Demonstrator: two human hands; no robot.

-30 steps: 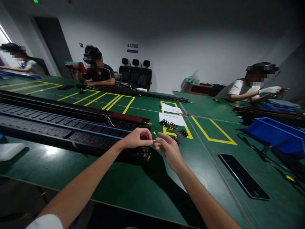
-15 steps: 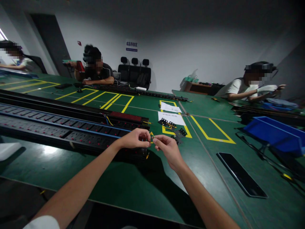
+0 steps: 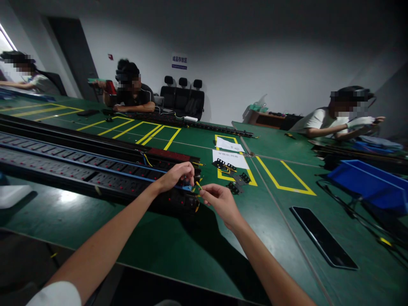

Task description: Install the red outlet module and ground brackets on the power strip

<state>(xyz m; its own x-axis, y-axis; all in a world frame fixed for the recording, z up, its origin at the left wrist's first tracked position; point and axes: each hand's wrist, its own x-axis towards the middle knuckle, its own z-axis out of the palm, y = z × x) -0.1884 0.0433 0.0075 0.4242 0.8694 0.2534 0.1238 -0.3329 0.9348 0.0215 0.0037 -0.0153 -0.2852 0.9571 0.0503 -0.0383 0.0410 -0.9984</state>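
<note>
My right hand [image 3: 220, 202] pinches a thin yellow-green wire [image 3: 199, 185] between thumb and fingertips, just off the end of a long black power strip [image 3: 121, 192]. The wire rises at a slant from the fingertips. My left hand [image 3: 177, 176] is curled over the strip's end, its fingers bent together. Whatever those fingers hold, if anything, is hidden. Below them a blue end piece [image 3: 187, 188] shows. Several sockets with red dots run along the strip. Close beyond my right hand lie black metal brackets [image 3: 236, 182].
Printed paper sheets [image 3: 231, 158] lie within yellow tape past the brackets. A phone [image 3: 323, 237] rests on the green table at right, near black cables [image 3: 346, 206] and a blue bin [image 3: 369, 182]. A white block [image 3: 14, 195] sits at left. Other people are seated around the table.
My left hand has moved slightly up and away from the wire, and a gap has opened between the hands. My right hand has shifted slightly left and down, still pinching the wire.
</note>
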